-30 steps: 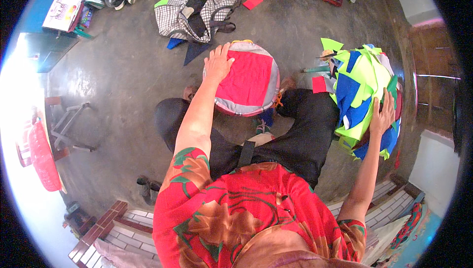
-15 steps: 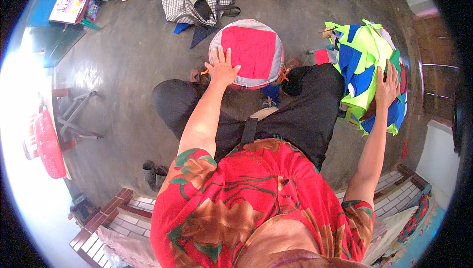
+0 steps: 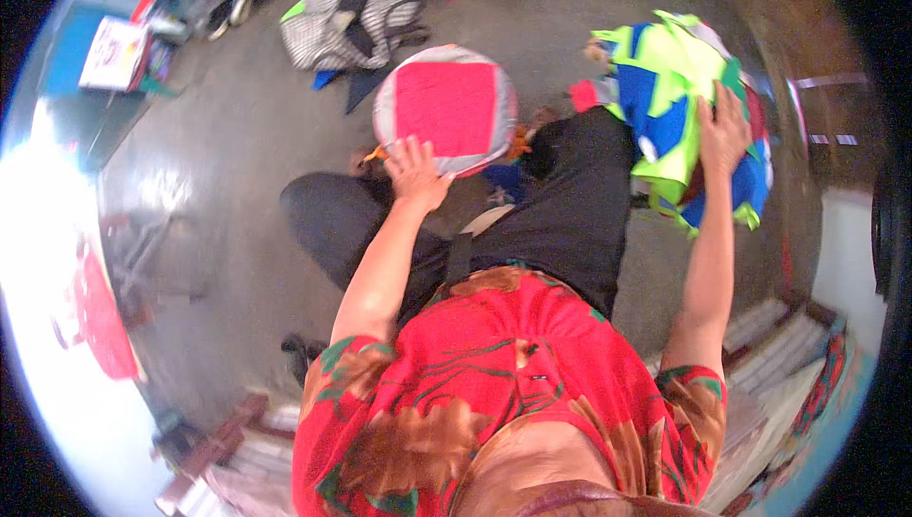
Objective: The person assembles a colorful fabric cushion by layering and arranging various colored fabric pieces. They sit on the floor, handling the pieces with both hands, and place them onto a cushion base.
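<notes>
bare floor (image 3: 237, 166) left – cloth pile (image 3: 679, 99) blocks right

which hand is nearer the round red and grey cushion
Left. The left hand rests on the near edge of the round red and grey cushion; the right hand is well off to its right, on the pile of blue and green cloth.

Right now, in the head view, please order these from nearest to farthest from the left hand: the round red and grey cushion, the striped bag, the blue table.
From the left hand:
1. Round red and grey cushion: touching the fingers, just ahead.
2. Striped bag: on the floor beyond the cushion.
3. Blue table: far left, at the picture's rim.
</notes>
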